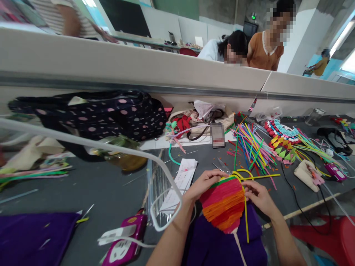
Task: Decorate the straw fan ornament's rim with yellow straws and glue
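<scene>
A fan-shaped craft piece [223, 203] in bands of pink, orange and red, with a pale stem [239, 244], is held up over purple cloth [205, 240]. My left hand [204, 184] is closed on its upper left edge, by a green strip [222, 182]. At the right edge, my right hand [257, 195] pinches the border where a yellow pipe cleaner [246, 221] runs. The yellow strand loops at the top, with one end sticking out right and another hanging down. Scissors [223, 166] lie just behind the piece, partly hidden.
Many coloured pipe cleaners [253, 147] lie behind my hands. A white bent tube [133, 150] crosses the left side, above a magenta device [126, 240]. A dark patterned bag [111, 114], a phone [217, 135] and a beaded collar-like piece [283, 133] stand near the partition [166, 62]; people are beyond it.
</scene>
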The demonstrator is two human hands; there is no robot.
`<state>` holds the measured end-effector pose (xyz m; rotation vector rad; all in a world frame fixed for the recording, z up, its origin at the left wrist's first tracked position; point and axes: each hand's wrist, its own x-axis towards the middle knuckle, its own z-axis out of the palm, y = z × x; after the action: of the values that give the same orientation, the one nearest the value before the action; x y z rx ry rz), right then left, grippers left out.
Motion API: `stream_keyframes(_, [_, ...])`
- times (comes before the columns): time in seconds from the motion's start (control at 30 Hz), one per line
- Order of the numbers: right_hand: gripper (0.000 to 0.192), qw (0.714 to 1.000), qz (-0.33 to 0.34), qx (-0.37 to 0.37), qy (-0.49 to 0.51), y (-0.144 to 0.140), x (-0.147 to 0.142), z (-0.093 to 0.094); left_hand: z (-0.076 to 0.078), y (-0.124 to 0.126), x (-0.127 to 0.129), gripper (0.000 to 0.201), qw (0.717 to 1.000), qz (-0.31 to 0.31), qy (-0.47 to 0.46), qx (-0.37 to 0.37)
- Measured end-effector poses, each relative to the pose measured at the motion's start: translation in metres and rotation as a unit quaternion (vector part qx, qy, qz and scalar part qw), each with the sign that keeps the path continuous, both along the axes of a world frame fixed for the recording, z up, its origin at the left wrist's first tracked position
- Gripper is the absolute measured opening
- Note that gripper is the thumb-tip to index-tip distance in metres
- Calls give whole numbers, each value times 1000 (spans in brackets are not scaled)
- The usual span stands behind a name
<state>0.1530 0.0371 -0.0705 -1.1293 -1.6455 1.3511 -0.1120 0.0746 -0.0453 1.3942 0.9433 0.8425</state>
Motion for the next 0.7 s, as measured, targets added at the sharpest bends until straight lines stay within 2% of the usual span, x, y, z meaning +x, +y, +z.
stream_keyframes(0.47, [32,1000,10,-10,4,0,1,-3,-3,2,-2,27,1000,-9,-7,-12])
stream_keyframes(0.7, [60,998,60,-17,-1,6,0,9,-2,2,-1,28,1000,-10,-4,-5])
